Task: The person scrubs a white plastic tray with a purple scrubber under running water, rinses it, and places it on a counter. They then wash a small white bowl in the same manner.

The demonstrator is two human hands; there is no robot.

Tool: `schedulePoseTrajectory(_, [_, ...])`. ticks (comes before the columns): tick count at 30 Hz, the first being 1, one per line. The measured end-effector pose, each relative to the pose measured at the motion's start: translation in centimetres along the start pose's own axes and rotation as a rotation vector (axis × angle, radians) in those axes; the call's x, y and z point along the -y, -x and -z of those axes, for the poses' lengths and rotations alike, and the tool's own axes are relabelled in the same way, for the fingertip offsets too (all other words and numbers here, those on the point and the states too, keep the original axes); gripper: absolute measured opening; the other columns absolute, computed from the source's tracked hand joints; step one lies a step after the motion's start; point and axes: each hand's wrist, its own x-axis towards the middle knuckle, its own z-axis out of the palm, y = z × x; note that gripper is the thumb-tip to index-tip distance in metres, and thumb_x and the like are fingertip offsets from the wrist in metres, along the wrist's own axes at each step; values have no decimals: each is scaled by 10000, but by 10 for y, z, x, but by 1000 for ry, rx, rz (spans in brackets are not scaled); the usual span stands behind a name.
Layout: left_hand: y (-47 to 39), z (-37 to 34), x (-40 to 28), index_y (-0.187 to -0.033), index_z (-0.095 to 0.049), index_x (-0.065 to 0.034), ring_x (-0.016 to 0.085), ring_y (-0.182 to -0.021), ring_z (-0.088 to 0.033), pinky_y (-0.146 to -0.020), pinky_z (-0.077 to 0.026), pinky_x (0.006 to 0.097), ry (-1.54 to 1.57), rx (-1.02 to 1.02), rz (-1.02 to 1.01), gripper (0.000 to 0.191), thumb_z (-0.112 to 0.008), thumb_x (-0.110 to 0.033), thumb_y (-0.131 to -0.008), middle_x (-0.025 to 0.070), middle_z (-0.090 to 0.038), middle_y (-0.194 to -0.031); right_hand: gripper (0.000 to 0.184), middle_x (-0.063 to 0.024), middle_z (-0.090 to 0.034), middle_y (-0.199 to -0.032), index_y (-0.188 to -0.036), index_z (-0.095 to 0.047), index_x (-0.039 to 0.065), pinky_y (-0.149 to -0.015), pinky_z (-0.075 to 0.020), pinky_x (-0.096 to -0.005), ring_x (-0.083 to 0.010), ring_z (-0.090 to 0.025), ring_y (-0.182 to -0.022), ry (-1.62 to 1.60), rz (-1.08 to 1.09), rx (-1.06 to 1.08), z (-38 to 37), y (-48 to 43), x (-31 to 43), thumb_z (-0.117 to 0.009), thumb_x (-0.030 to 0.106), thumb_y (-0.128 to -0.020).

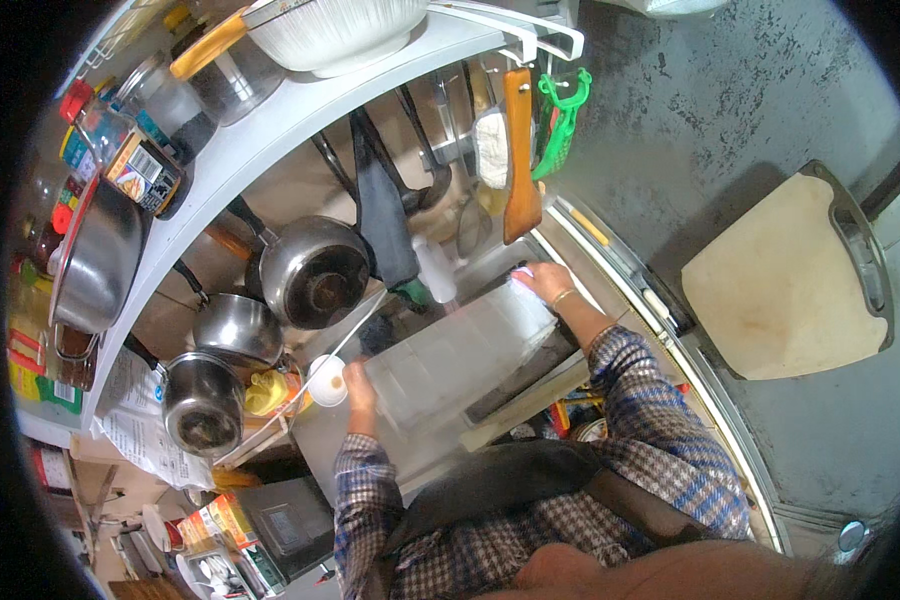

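Observation:
A long, greyish rectangular tray or box (pixel 450 356) lies slantwise before me, its surface hazy and whitish. At its left end is my left hand (pixel 359 397), gripping the edge with the thumb up. My right hand (pixel 551 285) is at the far right end, closed over a white cloth (pixel 529 300) against the tray. What the fingers do underneath is hidden. Beside my left hand sits a small white bowl (pixel 328 381) with a brown spot inside. A dark recess (pixel 521 375) shows along the tray's near side.
Several steel saucepans (pixel 315 274) hang under a curved-looking shelf (pixel 217 169) holding jars and bottles. A wooden spatula (pixel 522 165) and a green peeler-like tool (pixel 562 124) hang above my right hand. A cutting board (pixel 787 277) leans at right. A dark bin (pixel 289 525) stands lower left.

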Motion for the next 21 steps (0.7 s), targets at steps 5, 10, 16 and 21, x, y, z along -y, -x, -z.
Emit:
schedulePoseTrajectory(5, [-12, 6, -22, -1024, -619, 23, 385, -977, -518, -884, -414, 453, 42, 29, -4, 322, -370, -174, -967, 227, -573, -1000, 535, -183, -706, -892, -960, -713, 106, -754, -532, -440, -346, -680, -855, -70, 303, 98, -8, 13, 20, -528, 603, -890])
schedulePoseTrajectory(10, [-17, 9, -10, -1146, -564, 12, 396, -983, -535, -866, -431, 469, -24, 55, -20, 270, -422, -60, -928, 240, -576, -1014, 519, -180, -703, -911, -945, -711, 96, -792, -522, -457, -350, -675, -880, 48, -68, 30, 2, 16, 8, -494, 568, -924])
schedulePoseTrajectory(16, [-17, 6, 6, -1131, -555, -24, 393, -1021, -520, -914, -422, 462, -2, 2, -48, 252, -393, -57, -940, 236, -556, -1051, 544, -197, -699, -925, -933, -714, 56, -800, -522, -477, -371, -668, -903, -18, -132, 96, 1, 21, 11, -521, 564, -906])
schedulePoseTrajectory(21, [-12, 18, -1, -1098, -578, 3, 328, -1014, -534, -934, -411, 430, 77, -12, 3, 361, -386, -278, -976, 191, -580, -1020, 445, -184, -705, -907, -954, -728, 104, -807, -527, -472, -370, -675, -892, 79, -212, 8, -11, 34, 2, -511, 491, -929])
